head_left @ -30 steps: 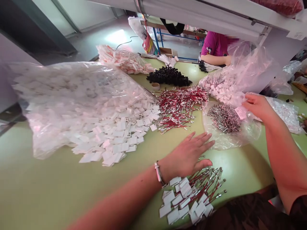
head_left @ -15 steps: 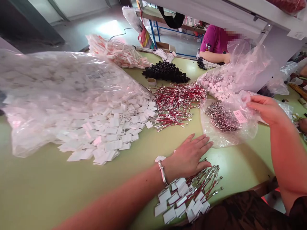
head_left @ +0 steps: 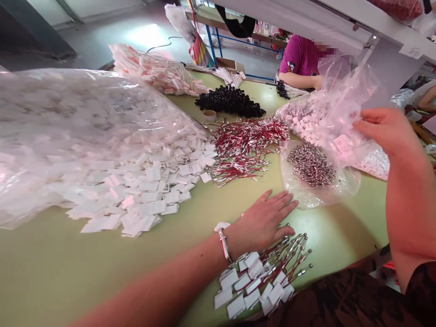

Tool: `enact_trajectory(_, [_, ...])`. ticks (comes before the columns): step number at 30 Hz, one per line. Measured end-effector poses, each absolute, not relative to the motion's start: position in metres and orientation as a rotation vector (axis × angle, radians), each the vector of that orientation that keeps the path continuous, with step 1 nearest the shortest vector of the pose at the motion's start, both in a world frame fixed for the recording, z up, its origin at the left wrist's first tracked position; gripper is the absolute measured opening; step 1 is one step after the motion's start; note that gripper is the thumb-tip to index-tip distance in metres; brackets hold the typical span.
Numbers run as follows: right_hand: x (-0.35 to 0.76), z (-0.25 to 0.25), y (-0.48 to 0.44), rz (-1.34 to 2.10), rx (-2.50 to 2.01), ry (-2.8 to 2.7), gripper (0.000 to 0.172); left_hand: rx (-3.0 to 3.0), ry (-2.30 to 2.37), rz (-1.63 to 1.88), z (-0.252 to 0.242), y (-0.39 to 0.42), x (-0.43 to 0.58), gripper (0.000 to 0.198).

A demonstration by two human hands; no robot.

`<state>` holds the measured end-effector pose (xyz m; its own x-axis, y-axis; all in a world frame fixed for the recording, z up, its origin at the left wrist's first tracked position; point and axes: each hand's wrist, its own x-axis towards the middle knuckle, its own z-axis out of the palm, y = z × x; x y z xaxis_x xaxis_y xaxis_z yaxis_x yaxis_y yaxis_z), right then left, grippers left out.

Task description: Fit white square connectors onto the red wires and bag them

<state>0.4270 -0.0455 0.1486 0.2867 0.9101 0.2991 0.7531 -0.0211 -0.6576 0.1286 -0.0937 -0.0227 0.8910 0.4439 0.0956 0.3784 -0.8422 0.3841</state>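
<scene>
My left hand (head_left: 265, 221) lies flat with fingers spread, palm down over the table. Beneath and beside it is a bunch of red wires with metal ends (head_left: 295, 254) and white plastic housings (head_left: 252, 284). My right hand (head_left: 386, 129) pinches the edge of a clear plastic bag (head_left: 352, 143), lifting its upper side. In the bag's open lower part sits a heap of small metal pieces (head_left: 311, 164). A pale label (head_left: 341, 144) shows on the raised plastic.
A big clear bag (head_left: 85, 104) spills loose white housings (head_left: 146, 195) at left. Behind are piles of red wires (head_left: 250, 136), black connectors (head_left: 231, 101), a tape roll (head_left: 210, 115) and orange-white parts (head_left: 160, 72). A co-worker in a purple shirt (head_left: 301, 56) sits across the green table (head_left: 170, 268).
My right hand has risen, pulling the bag's plastic up and back, so the metal pieces show more openly. My left hand stays flat. The whole view has shifted slightly.
</scene>
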Motion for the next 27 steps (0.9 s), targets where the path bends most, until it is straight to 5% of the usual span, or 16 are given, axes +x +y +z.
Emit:
enact_trajectory(11, [0.412,0.14,-0.04,0.508,-1.513,-1.233,0.015,2.601,0.636,0.396,-0.013,-0.089,0.123,0.058])
enact_trajectory(17, [0.362,0.105,-0.065,0.567,-1.354,-1.324,0.019,1.841,0.558,0.915,0.018,-0.072,0.104,0.089])
enact_trajectory(20, [0.32,0.086,-0.079,0.41,-1.398,-1.521,0.024,1.568,0.468,0.793,0.03,-0.078,0.102,0.074])
enact_trajectory(23, [0.279,0.074,-0.088,0.265,-1.287,-1.818,0.024,1.364,0.561,0.816,0.039,-0.093,0.11,0.039])
enact_trajectory(27, [0.252,0.069,-0.083,-0.194,-0.994,-2.147,0.046,1.191,0.737,1.021,0.051,-0.093,0.114,0.023])
